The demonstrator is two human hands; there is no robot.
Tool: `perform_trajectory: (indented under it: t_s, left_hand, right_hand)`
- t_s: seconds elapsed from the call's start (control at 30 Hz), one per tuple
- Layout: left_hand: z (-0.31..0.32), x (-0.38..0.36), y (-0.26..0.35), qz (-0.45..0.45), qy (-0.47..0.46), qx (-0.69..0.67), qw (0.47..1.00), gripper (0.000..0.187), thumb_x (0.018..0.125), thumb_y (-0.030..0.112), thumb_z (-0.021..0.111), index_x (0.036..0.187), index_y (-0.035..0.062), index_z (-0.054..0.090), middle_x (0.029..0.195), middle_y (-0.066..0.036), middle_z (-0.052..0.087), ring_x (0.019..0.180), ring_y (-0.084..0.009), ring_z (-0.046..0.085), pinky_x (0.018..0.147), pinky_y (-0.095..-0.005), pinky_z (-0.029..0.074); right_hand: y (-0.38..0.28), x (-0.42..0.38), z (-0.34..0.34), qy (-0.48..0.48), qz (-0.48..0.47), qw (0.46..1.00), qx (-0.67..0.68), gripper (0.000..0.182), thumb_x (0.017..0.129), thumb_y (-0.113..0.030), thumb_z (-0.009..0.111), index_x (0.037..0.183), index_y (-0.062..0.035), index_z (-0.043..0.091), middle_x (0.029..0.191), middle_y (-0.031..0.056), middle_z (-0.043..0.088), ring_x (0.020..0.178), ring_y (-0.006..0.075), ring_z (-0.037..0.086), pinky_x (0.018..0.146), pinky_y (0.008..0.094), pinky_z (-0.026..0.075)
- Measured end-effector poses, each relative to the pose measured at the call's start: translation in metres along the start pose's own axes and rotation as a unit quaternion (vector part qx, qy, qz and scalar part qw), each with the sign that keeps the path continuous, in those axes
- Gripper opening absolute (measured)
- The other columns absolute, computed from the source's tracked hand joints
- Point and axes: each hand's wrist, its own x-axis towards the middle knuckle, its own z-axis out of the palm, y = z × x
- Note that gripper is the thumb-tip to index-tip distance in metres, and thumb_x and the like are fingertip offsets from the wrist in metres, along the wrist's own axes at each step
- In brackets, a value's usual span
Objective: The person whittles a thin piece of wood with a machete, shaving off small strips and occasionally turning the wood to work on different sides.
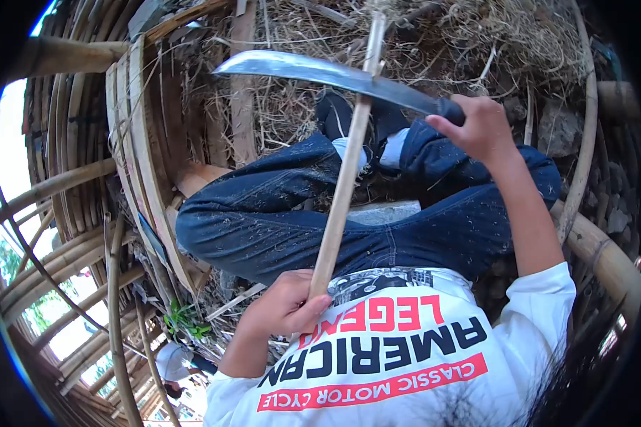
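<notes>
My left hand (290,302) is closed around the lower end of a long, pale bamboo strip (343,192), close to my shirt. The strip runs up and away from me between my legs, its far end over the straw. My right hand (477,124) grips the dark handle of a machete (299,70). Its blade points left and lies across the strip's upper part, above my shoes. Whether the edge has cut into the strip cannot be made out.
Split bamboo strips (132,142) stand at the left beside a bamboo framework. Straw and shavings (506,35) cover the ground ahead. A thick bamboo pole (598,249) and stones lie at the right. Another person (173,363) is at the lower left.
</notes>
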Motion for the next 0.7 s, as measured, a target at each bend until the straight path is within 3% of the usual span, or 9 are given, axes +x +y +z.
perform_trajectory:
  t_s: [0.1,0.17,0.27,0.37,0.5,0.57,0.63,0.7]
  left_hand:
    - [-0.002,0.003,-0.003,-0.01,-0.025,-0.005,1.0,0.032,0.091,0.015,0.057,0.061,0.0026,0.052,0.056,-0.011,0.05,0.056,-0.0318,0.05,0.061,-0.0412,0.042]
    - [0.0,0.008,-0.003,0.011,-0.013,-0.011,1.0,0.033,0.091,0.015,0.057,0.061,0.0027,0.051,0.056,-0.011,0.05,0.056,-0.0317,0.05,0.061,-0.0413,0.042]
    - [0.004,0.017,-0.005,0.017,-0.038,-0.004,0.999,0.031,0.09,0.014,0.058,0.062,0.0029,0.053,0.057,-0.012,0.051,0.057,-0.0326,0.051,0.06,-0.0418,0.042]
    - [0.001,0.02,-0.004,0.023,-0.05,0.033,0.998,0.028,0.09,0.013,0.058,0.063,0.0027,0.055,0.058,-0.013,0.052,0.057,-0.0338,0.052,0.059,-0.0421,0.042]
    - [-0.004,0.009,0.002,0.002,-0.025,0.046,0.999,0.029,0.09,0.013,0.058,0.064,0.0023,0.054,0.059,-0.012,0.052,0.056,-0.0316,0.051,0.059,-0.041,0.041]
    - [-0.007,-0.001,0.003,0.006,-0.014,0.035,0.999,0.028,0.09,0.013,0.058,0.064,0.002,0.054,0.059,-0.011,0.052,0.056,-0.0306,0.051,0.058,-0.0406,0.041]
    - [-0.007,-0.013,0.002,-0.023,-0.007,-0.014,1.0,0.029,0.092,0.019,0.056,0.069,0.002,0.056,0.065,-0.011,0.056,0.059,-0.0282,0.052,0.058,-0.0385,0.041]
    - [-0.008,-0.013,-0.002,0.0,0.012,0.016,1.0,0.031,0.094,0.021,0.054,0.07,0.0017,0.055,0.066,-0.011,0.055,0.059,-0.0278,0.053,0.058,-0.0382,0.041]
  right_hand:
    - [-0.002,0.006,-0.002,0.024,-0.025,0.998,-0.061,0.066,0.079,-0.071,0.062,0.07,-0.0056,0.066,0.057,0.013,0.063,0.054,0.0292,0.066,0.055,0.0403,0.053]
    - [-0.026,-0.007,-0.006,-0.02,0.042,0.999,0.002,0.066,0.079,-0.07,0.062,0.07,-0.0046,0.065,0.057,0.0139,0.062,0.054,0.03,0.066,0.053,0.0399,0.052]
    - [-0.057,-0.029,0.006,0.037,-0.043,0.997,0.047,0.066,0.074,-0.07,0.067,0.064,-0.0054,0.061,0.054,0.0136,0.06,0.052,0.031,0.064,0.051,0.0393,0.051]
    - [-0.08,-0.039,0.015,-0.002,-0.099,0.993,0.06,0.066,0.072,-0.073,0.066,0.059,-0.0085,0.058,0.05,0.0095,0.057,0.047,0.0287,0.061,0.047,0.037,0.049]
    - [-0.059,-0.019,0.018,0.007,-0.123,0.992,0.035,0.067,0.074,-0.073,0.064,0.058,-0.008,0.058,0.052,0.0097,0.058,0.048,0.0284,0.062,0.048,0.038,0.049]
    - [-0.034,-0.002,0.019,0.027,-0.078,0.997,0.007,0.066,0.074,-0.073,0.064,0.061,-0.0074,0.062,0.055,0.0116,0.06,0.053,0.0299,0.064,0.052,0.0403,0.051]
    - [-0.01,0.016,0.009,-0.012,0.07,0.995,0.073,0.066,0.075,-0.072,0.063,0.067,-0.0071,0.066,0.059,0.0137,0.063,0.06,0.0317,0.067,0.057,0.0413,0.053]
    - [0.005,0.028,0.0,-0.042,0.065,0.996,0.055,0.067,0.075,-0.073,0.062,0.071,-0.0067,0.069,0.063,0.0146,0.065,0.064,0.0327,0.068,0.061,0.0417,0.054]
